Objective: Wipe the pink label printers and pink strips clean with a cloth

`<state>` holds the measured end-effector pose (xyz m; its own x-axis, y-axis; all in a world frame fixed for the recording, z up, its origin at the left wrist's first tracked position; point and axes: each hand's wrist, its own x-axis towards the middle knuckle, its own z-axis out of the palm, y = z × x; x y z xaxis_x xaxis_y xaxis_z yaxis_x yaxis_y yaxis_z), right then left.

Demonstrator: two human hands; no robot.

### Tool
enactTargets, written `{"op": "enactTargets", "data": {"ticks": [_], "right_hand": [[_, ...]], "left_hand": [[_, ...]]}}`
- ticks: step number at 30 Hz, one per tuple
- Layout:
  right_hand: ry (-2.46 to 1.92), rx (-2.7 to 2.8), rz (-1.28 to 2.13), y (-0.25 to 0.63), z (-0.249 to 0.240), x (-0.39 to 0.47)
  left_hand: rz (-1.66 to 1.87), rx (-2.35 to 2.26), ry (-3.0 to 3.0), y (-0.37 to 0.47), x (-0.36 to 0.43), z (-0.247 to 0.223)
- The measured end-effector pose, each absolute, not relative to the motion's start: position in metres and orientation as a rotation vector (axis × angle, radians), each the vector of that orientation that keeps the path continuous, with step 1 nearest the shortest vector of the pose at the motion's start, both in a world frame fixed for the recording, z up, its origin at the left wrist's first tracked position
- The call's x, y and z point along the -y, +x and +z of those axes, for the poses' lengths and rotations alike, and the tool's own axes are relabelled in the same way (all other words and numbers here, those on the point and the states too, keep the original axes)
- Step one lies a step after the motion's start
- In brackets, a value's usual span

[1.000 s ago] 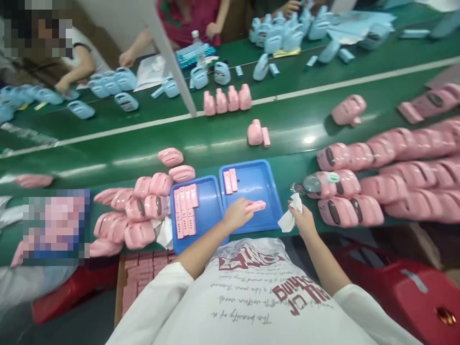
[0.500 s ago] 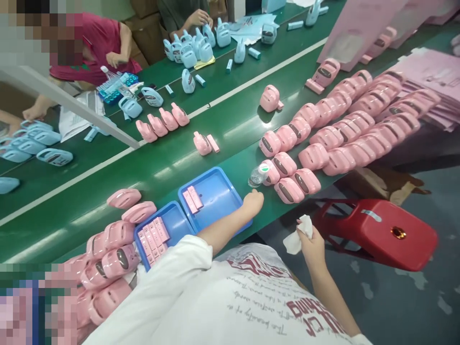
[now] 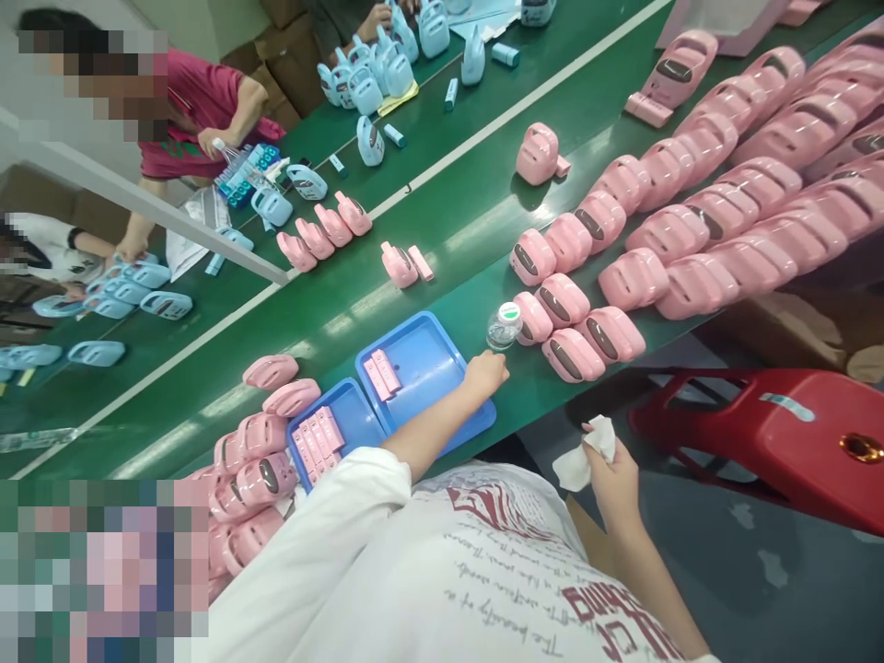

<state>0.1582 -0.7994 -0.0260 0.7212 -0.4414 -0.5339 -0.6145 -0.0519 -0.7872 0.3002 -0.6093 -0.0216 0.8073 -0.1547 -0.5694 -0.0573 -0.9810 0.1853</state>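
Note:
My left hand [image 3: 485, 372] is closed in a fist over the green table's near edge, close beside a small clear bottle [image 3: 503, 333] with a white and green top. Whatever its curled fingers may hold is hidden. Lower right, away from the table, my right hand [image 3: 614, 474] grips a crumpled white tissue [image 3: 577, 465]. Pink handled plastic cases [image 3: 573, 355] with dark oval windows stand just right of the bottle. Under my left forearm lies a blue tray [image 3: 434, 364] with a few pink blocks [image 3: 382, 376] in it.
A second blue tray [image 3: 359, 412] holds more pink blocks. Pink cases [image 3: 261, 435] crowd the left, and long rows [image 3: 732, 221] fill the right. A red stool [image 3: 808, 442] stands at the lower right. Across the table, people handle light blue cases [image 3: 366, 87].
My view has shifted, so the rows on the right look nearer. The bottle appears more upright beside my left hand. My right hand keeps hold of the tissue.

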Motion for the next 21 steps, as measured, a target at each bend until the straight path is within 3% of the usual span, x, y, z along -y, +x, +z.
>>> {"op": "enactTargets", "data": {"ticks": [12, 21], "right_hand": [[-1.603, -0.829, 0.075, 0.157, -0.029, 0.801], [-1.580, -0.910, 0.099, 0.143, -0.043, 0.800]], "left_hand": [[-1.094, 0.336, 2.715, 0.296, 0.593, 0.004], [-1.254, 0.174, 2.764, 0.316, 0.585, 0.003]]}}
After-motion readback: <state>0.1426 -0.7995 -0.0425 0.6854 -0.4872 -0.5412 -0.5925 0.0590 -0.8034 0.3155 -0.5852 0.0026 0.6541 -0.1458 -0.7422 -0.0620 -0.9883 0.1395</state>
